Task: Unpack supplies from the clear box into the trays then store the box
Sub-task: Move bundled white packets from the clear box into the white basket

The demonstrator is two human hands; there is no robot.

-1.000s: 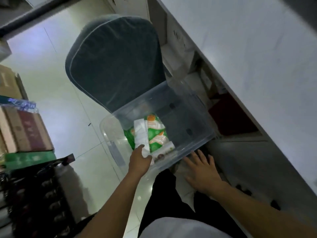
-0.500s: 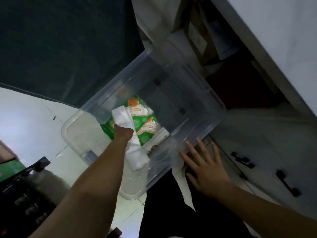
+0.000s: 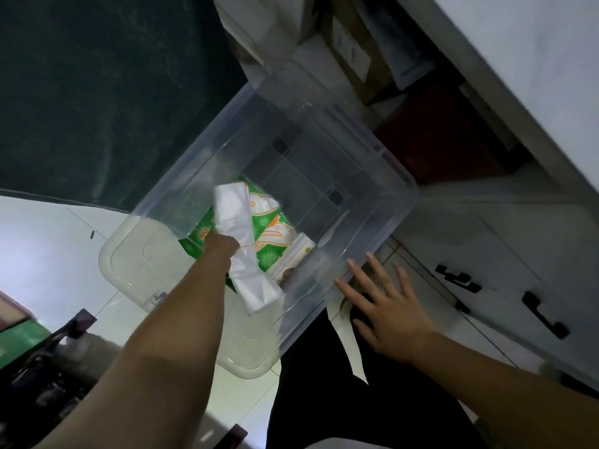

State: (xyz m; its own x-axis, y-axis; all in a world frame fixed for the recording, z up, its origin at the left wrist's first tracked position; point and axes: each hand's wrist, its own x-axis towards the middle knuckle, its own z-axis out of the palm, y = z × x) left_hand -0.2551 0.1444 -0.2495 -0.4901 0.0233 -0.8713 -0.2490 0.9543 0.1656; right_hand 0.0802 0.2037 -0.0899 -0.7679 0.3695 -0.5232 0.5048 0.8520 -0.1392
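Observation:
The clear plastic box (image 3: 385,163) stands open on the floor in front of me. Inside it lie a green packet with orange print (image 3: 270,233) and a small white packet (image 3: 296,259). My left hand (image 3: 220,249) reaches into the box and grips a white folded plastic bundle (image 3: 241,234) around its middle, so both ends stick out. My right hand (image 3: 385,309) hovers just outside the box's near right wall, fingers spread and holding nothing.
The box's clear lid (image 3: 142,264) lies on the floor under its left side. A dark cushioned chair back (image 3: 103,92) stands behind. White cabinets with black handles (image 3: 544,315) are at right, under a white counter (image 3: 518,76). Dark shelving (image 3: 42,377) sits lower left.
My left hand went into the box, closed around the white bundle and has lifted it a little off the green packet. My head moved closer; my right hand stayed beside the box.

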